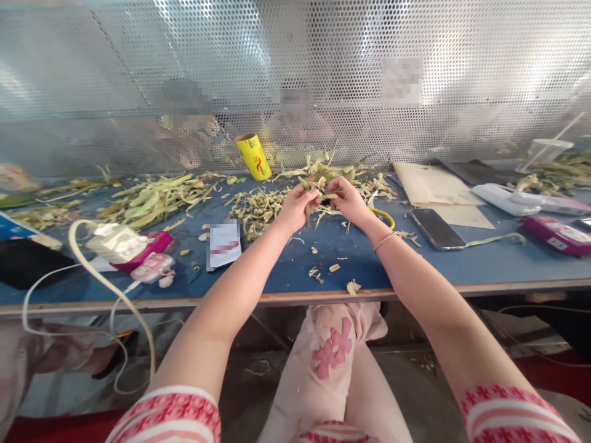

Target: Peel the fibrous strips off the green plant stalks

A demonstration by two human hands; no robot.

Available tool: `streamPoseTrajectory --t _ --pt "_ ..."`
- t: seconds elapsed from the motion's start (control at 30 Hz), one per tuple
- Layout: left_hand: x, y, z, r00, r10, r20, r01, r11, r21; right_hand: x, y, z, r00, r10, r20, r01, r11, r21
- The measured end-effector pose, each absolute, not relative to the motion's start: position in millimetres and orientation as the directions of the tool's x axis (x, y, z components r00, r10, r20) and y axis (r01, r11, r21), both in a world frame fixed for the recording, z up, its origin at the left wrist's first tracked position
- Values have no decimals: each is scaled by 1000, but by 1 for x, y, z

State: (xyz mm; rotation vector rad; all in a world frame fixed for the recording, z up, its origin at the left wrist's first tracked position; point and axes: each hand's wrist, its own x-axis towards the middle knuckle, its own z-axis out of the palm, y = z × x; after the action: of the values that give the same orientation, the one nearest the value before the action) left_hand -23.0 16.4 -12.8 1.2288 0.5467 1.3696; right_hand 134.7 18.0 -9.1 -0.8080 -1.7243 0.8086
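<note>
My left hand (294, 209) is closed on a green plant strip (308, 213), which sticks out above and below the fingers. Close beside it, my right hand (351, 203) pinches a short pale-green stalk piece (329, 196). Something small and dark shows between the hands, too small to make out. Below and left of them lies a heap of short cut plant pieces (256, 209). Behind them spreads a pile of dry, leafy stalks (318, 166). Longer pale-green strips (152, 200) are heaped farther left.
A yellow cardboard tube (253, 157) stands tilted near the perforated metal panel (341, 74). On the blue table (286, 271) lie a phone (438, 229), brown paper (434, 184), a magenta device (556, 235) and a power strip (117, 242) with looping cables. A lidded cup (545, 154) stands far right.
</note>
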Motion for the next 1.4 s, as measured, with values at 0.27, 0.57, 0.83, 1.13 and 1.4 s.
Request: streamPoseTrajectory --t 0.27,0.57,0.83,1.13,1.4 --pt "-21 13 -7 131 949 288 -479 -193 856 138 21 -9 -115 815 568 155 580 -800" --pt "-18 13 -10 37 957 288 -397 -250 883 143 16 4 2 751 660 174 650 -740" --pt "-13 11 -10 1 954 299 -349 -280 894 133 7 3 -102 719 688 210 691 -691" --pt "-10 5 -7 46 964 261 -369 -227 902 131 7 1 -109 729 676 258 678 -689" --pt "-11 3 -6 167 968 186 -432 -97 897 136 14 -1 -144 734 664 262 676 -689"
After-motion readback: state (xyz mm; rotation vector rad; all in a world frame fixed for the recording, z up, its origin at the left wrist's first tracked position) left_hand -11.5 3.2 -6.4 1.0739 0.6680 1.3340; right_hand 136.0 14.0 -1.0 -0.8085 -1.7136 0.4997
